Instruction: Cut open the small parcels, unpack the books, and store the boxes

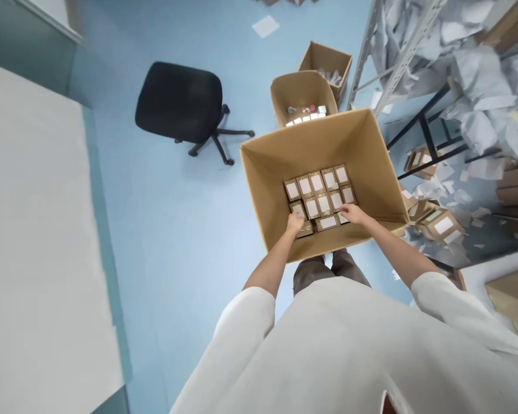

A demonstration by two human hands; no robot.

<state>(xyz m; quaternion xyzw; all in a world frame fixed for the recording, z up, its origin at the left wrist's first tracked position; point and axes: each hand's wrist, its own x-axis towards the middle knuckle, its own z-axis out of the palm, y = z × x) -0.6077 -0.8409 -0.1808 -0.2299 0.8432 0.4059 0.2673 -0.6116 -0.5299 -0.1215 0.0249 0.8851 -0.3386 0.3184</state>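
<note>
A large open cardboard carton (304, 149) stands before me, with rows of small cardboard boxes (316, 183) bearing white labels on its bottom. My left hand (295, 222) reaches into its near left part, fingers closed at a small box (305, 230) in the row closest to me. On the near right, my right hand (352, 213) has its fingers bent together on another small box (342, 218), mostly covered by the hand. Between the hands lies a labelled box (327, 222) turned sideways. The fingertips of both hands are partly hidden.
Behind the carton stand a second open carton (300, 89) with small items and a third carton (323, 56). A black office chair (179, 100) is at the left, near a white tabletop (38, 247). Right: a metal rack (408, 54), crumpled paper (479, 75) and scattered boxes (442, 225).
</note>
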